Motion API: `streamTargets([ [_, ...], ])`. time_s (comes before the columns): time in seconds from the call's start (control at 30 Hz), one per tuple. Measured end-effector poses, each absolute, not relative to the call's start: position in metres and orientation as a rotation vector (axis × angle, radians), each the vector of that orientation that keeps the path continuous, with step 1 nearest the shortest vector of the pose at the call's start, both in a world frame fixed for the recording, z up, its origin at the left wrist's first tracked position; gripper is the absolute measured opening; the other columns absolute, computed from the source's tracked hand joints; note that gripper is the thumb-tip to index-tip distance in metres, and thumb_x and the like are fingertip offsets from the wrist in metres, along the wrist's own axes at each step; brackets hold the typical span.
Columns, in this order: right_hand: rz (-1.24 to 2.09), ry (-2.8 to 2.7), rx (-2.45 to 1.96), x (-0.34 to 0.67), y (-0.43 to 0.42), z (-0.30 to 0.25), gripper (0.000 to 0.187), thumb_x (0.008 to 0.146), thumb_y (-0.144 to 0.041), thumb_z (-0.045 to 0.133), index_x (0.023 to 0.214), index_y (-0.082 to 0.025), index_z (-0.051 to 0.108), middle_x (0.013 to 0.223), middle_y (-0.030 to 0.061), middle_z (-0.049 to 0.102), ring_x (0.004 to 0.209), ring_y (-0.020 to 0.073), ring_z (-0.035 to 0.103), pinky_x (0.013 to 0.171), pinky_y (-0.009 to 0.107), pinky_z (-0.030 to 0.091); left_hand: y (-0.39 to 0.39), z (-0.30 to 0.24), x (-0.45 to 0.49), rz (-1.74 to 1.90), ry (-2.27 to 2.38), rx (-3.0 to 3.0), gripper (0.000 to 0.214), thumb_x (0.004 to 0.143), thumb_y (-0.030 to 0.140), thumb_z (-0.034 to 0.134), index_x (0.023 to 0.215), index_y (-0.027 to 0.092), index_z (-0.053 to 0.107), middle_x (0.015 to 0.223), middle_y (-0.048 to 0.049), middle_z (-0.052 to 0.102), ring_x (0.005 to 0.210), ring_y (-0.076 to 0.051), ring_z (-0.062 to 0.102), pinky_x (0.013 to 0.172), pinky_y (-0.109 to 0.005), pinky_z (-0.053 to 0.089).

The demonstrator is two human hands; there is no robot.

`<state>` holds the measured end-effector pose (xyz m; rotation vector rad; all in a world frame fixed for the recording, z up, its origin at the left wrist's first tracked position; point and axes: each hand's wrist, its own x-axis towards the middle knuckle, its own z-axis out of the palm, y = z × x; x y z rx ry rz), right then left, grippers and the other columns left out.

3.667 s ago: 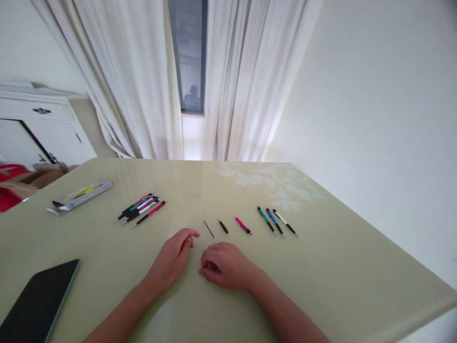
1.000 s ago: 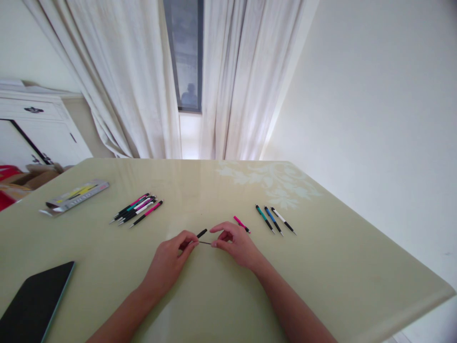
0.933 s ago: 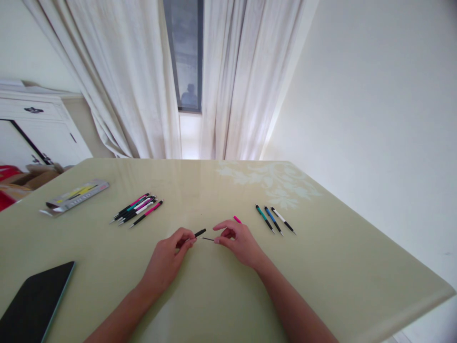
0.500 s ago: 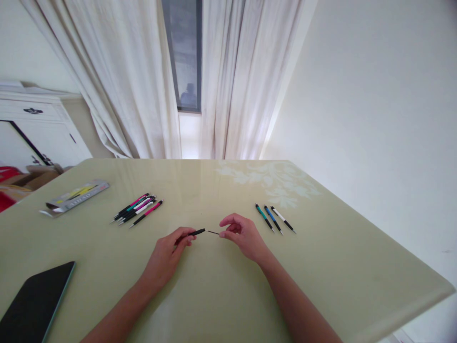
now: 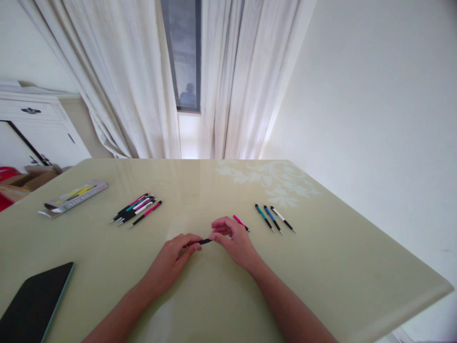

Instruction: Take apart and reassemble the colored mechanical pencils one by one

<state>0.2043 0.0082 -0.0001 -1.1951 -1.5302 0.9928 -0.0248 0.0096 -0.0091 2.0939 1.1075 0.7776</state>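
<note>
My left hand (image 5: 176, 259) is closed on the black lower section of a pen (image 5: 204, 241), which points to the right just above the table. My right hand (image 5: 233, 245) pinches at that section's right end; the thin dark refill seen there a moment before is now hidden by fingers or barrel. Just beyond my right hand lies a loose pink pen barrel (image 5: 242, 223) with a black end. Further right, a green pen (image 5: 264, 217), a blue pen (image 5: 273, 219) and a white pen (image 5: 283, 219) lie side by side.
Several pens (image 5: 134, 209) lie in a bunch at the left, a pink pen (image 5: 145, 214) along their right side. Behind them is an opened pen box (image 5: 76, 197). A dark tablet (image 5: 39, 300) lies at the near left of the table (image 5: 321, 267).
My hands have come together, the right moving left and the left slightly right. The gap between refill and black section has closed. The pink barrel has come into view.
</note>
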Motion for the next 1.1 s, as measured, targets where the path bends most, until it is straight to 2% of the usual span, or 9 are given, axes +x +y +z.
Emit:
streamTargets([
  [0.1,0.629,-1.595,-1.407,0.224,0.013,0.003,0.023,0.094,-0.041,0.066,0.102,-0.02,0.069,0.099,0.0069,0.073,0.087,0.0204,0.069,0.08,0.034,0.055,0.009,-0.007,-0.024,0.781,1.177,2.029,0.031,0.103,0.044,0.044,0.112,0.026,0.068,0.1,-0.0025,0.079,0.092,-0.023,0.073,0.084,-0.033,0.054],
  [0.17,0.35,-1.632,-1.563,0.243,0.017,0.003,0.022,0.093,-0.04,0.068,0.099,-0.02,0.069,0.101,0.0091,0.071,0.089,0.0238,0.066,0.084,0.038,0.052,0.009,-0.006,-0.024,0.78,1.232,1.986,0.031,0.103,0.045,0.044,0.113,0.025,0.066,0.099,-0.0019,0.08,0.089,-0.023,0.073,0.081,-0.033,0.054],
  [0.27,0.181,-1.691,-1.735,0.264,0.023,-0.003,0.018,0.089,-0.034,0.073,0.097,-0.019,0.069,0.104,0.0117,0.069,0.098,0.0294,0.064,0.091,0.044,0.048,0.009,-0.007,-0.022,0.798,1.284,1.943,0.031,0.102,0.046,0.044,0.113,0.025,0.063,0.1,-0.0023,0.08,0.088,-0.023,0.073,0.078,-0.033,0.054],
  [0.37,0.202,-1.775,-1.798,0.268,0.026,-0.011,0.005,0.086,-0.023,0.072,0.086,-0.019,0.069,0.096,0.0104,0.068,0.097,0.0293,0.063,0.089,0.043,0.047,0.01,-0.008,-0.023,0.826,1.313,1.907,0.031,0.101,0.048,0.045,0.114,0.025,0.061,0.102,-0.0031,0.08,0.09,-0.024,0.073,0.08,-0.035,0.054],
  [0.43,0.284,-1.792,-1.746,0.264,0.027,-0.012,0.004,0.087,-0.02,0.068,0.083,-0.02,0.067,0.091,0.0079,0.068,0.091,0.026,0.063,0.085,0.039,0.048,0.011,-0.01,-0.024,0.836,1.319,1.89,0.031,0.101,0.047,0.044,0.114,0.024,0.06,0.102,-0.0034,0.08,0.09,-0.024,0.074,0.081,-0.036,0.054],
  [0.63,0.651,-1.695,-1.356,0.253,0.025,-0.001,0.009,0.094,-0.03,0.063,0.095,-0.021,0.062,0.089,0.0022,0.071,0.083,0.0186,0.065,0.075,0.03,0.048,0.013,-0.01,-0.025,0.859,1.301,1.881,0.03,0.101,0.047,0.044,0.113,0.025,0.059,0.099,-0.0035,0.08,0.09,-0.025,0.074,0.083,-0.037,0.055],
  [1.1,0.615,-1.744,-1.272,0.247,0.015,0.017,0.009,0.094,-0.03,0.065,0.093,-0.021,0.066,0.089,0.002,0.07,0.083,0.018,0.063,0.079,0.03,0.048,0.011,-0.007,-0.025,0.833,1.304,1.914,0.028,0.102,0.045,0.043,0.113,0.025,0.059,0.099,-0.0008,0.079,0.088,-0.023,0.072,0.076,-0.032,0.051],
])
